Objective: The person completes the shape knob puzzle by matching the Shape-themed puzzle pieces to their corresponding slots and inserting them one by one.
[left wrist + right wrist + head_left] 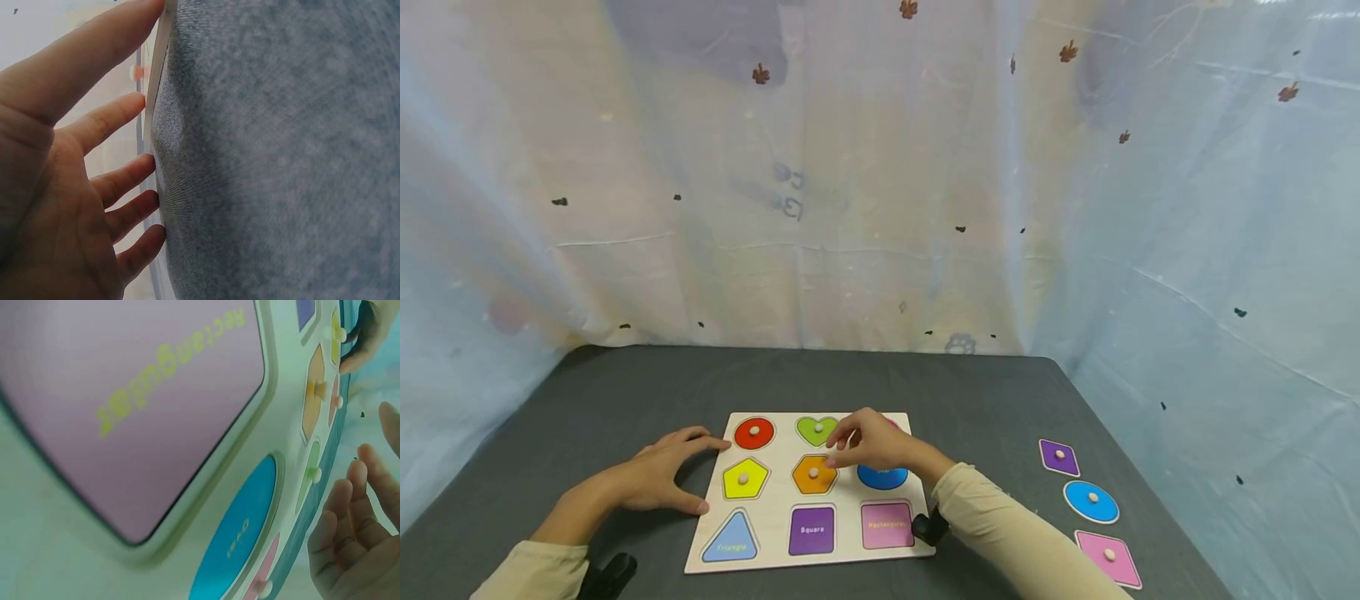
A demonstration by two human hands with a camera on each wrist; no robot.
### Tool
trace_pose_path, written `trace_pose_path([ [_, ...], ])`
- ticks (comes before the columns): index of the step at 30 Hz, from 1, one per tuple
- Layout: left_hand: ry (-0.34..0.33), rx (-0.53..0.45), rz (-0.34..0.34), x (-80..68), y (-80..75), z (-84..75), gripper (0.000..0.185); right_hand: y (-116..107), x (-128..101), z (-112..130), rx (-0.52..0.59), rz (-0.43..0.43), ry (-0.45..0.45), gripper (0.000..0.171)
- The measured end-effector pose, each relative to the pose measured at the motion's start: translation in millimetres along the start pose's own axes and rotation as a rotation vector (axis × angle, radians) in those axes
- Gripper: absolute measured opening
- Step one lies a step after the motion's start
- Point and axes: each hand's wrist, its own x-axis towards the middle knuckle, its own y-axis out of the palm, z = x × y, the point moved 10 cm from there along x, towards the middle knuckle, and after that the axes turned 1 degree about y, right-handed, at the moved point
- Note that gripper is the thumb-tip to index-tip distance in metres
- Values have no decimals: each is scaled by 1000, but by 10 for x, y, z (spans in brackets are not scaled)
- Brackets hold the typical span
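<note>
A pale wooden shape puzzle board lies on the table. Knobbed pieces sit in it: a red circle, a green heart, a yellow pentagon, an orange hexagon and a pink piece, mostly hidden in the head view. The triangle, square, rectangle and oval places show printed words and no knobs. My left hand touches the board's left edge with thumb and index finger spread. Over the hexagon and oval, my right hand hovers, holding nothing.
Right of the board lie three loose knobbed pieces: a purple square, a blue oval and a pink rectangle. A grey cloth covers the table. Pale patterned curtains hang behind it and at the sides.
</note>
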Motion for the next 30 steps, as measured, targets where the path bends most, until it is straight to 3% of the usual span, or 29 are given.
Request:
trace_pose_path([
  [11, 22, 2, -3, -9, -4, -25, 88, -181, -186, -53, -9, 12, -43, 29],
  [21, 15, 0, 1, -6, 12, -16, 88, -328, -422, -174, 2, 72, -28, 34],
  [30, 14, 3, 1, 2, 16, 3, 88, -552, -684, -379, 0, 35, 9, 37],
])
